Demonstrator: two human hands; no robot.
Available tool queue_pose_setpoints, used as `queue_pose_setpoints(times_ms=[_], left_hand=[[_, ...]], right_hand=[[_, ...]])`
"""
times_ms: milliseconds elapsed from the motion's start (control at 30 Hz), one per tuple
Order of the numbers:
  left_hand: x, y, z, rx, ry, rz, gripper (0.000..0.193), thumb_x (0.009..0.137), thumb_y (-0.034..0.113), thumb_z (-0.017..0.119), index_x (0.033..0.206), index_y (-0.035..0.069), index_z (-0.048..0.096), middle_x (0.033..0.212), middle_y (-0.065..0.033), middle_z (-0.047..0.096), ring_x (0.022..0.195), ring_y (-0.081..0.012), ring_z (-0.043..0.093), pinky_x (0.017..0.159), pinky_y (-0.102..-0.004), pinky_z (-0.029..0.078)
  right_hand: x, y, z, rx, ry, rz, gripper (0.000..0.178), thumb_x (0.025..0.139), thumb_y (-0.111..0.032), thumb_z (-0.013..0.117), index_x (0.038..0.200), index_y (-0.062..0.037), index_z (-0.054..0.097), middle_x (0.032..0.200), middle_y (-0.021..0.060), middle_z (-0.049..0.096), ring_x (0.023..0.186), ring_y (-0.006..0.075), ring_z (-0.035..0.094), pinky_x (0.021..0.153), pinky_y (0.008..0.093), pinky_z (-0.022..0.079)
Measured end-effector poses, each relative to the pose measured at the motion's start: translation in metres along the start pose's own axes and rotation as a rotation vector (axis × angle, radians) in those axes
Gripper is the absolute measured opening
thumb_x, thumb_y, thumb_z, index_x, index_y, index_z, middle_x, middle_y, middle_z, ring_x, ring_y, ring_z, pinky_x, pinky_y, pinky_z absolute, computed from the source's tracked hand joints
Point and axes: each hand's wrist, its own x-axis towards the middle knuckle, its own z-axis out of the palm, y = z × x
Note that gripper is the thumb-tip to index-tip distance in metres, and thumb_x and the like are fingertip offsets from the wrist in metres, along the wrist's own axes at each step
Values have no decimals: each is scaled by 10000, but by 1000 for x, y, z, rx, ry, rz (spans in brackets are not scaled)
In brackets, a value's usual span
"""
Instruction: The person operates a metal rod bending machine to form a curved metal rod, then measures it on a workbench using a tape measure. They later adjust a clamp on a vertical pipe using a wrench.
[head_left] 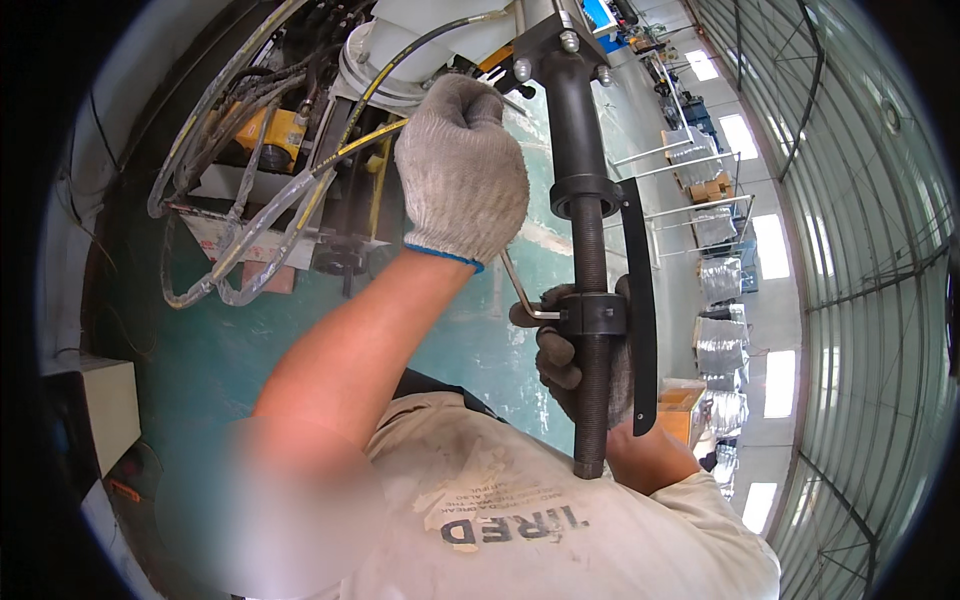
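My left hand [462, 160], in a grey knit glove with a blue cuff edge, is closed in a fist high in the middle. A bent hex key [516, 282] runs up behind this glove, its upper end hidden in the hand. Its short end meets the side of a black collar [596, 315] on a dark threaded rod [592, 395]. My right hand [560, 362], in a dirty dark glove, curls round the rod from behind, just below the collar. Above, the rod enters a black cylinder [580, 135]. A long black flat strip [640, 310] hangs beside the rod.
Yellow-striped hoses [345, 150] loop at the upper left, near a yellow machine part [272, 138]. A pale round flange [375, 65] is behind my left hand. White rails [690, 165], wrapped goods [722, 345] and a cardboard box [682, 408] line the right. The floor [215, 350] is green.
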Motion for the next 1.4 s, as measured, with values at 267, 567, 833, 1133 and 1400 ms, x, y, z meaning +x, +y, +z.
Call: queue_pose_setpoints(times_ms=[267,567,833,1133,1400], left_hand=[[8,-12,12,28,-104,-68,132,1071,80,679,1076,-4,781,888,-192,764,813,-321,718,808,-450,573],[23,-79,76,378,-543,87,296,1069,130,603,1237,22,820,1054,-223,827,1047,-331,819,948,-407,632],[8,-44,62,-170,-424,-460,282,1004,190,696,1178,-25,749,890,-117,719,639,-196,661,547,-396,577],[-37,-40,23,-133,-341,-371,392,1152,376,714,1099,-12,733,839,-47,682,603,-121,602,561,-329,536],[-13,-53,11,395,-361,-85,439,1176,410,690,1237,-12,797,959,-60,781,809,-105,684,733,-303,565]], right_hand=[[-1,-1,-3,28,37,7,835,1190,-696,443,1497,55,641,1424,445,650,673,235,677,602,326,617],[6,0,-13,208,-80,42,926,1152,-704,493,1424,174,597,1407,425,635,1019,422,839,683,429,758],[16,0,-29,169,-100,25,914,1139,-729,481,1409,130,640,1339,390,692,966,370,824,718,462,730],[27,-1,-36,-130,-152,-63,695,1175,-642,467,1373,-6,669,1262,198,776,994,318,814,818,442,721],[100,-19,-52,396,-477,119,664,1166,-583,545,1426,21,633,1344,202,744,1209,371,772,1111,570,627]])
